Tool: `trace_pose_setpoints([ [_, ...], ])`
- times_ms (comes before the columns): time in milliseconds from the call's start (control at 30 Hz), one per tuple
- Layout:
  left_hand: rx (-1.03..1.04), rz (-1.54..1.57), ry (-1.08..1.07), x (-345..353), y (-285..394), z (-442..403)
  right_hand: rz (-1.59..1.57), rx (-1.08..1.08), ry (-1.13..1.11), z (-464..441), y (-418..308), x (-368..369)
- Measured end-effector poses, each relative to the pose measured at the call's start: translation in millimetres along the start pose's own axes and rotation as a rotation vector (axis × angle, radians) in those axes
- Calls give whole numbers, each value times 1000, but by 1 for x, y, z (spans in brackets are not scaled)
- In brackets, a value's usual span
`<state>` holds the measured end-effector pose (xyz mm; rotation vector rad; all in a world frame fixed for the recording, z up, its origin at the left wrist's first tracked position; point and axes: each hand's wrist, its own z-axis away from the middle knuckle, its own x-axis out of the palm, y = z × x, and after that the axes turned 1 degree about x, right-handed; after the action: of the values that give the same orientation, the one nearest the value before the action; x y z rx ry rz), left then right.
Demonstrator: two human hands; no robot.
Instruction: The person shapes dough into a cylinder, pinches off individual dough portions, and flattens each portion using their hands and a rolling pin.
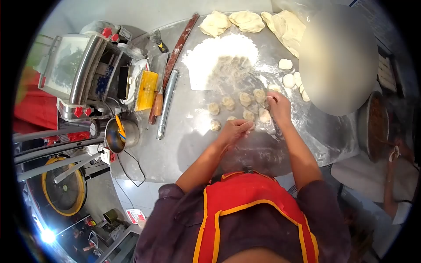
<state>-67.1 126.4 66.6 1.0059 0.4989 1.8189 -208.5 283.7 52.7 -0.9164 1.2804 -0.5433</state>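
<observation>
Dough pieces clustered beyond left hand, just leftward of right hand; both curled; can't tell if gripping.

The tabletop carries three large dough pieces, at least eight small lumps and at least five smooth dough rounds, some partly hidden, plus one flour patch, one brown stick, one metal tube and one pot.

No lettering readable — nothing legible.
</observation>
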Motion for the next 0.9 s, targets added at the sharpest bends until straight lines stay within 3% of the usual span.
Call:
trace_pose_setpoints([
  [67, 30, 1, 63, 2, 3, 3, 21, -144, 15, -9, -1, 8],
  [167, 72, 20, 123, 8, 9, 7, 148, -27, -53, -17, -7, 19],
  [267, 100, 49, 151, 6, 11, 4, 351, -156, -34, -18, 5, 28],
  [367, 114, 57, 210, 1, 9, -6, 363, -155, -101, -19, 15, 30],
  [467, 117, 104, 230, -6, 15, -16, 4, -198, -31, 7, -10, 18],
  [567, 77, 162, 181, -10, 9, -24, -245, 210, -403, 42, -47, 1],
  [667, 52, 188, 144, 5, 12, -23, -428, 231, -320, 55, -25, 13],
  [767, 52, 246, 107, 7, 1, -28, -377, 246, -274, 54, -36, 5],
  [867, 61, 171, 57, 4, -5, -31, -386, 244, -75, 36, -6, 10],
  [900, 61, 121, 48, 6, 1, -26, -434, 352, 27, 18, 11, 9],
])
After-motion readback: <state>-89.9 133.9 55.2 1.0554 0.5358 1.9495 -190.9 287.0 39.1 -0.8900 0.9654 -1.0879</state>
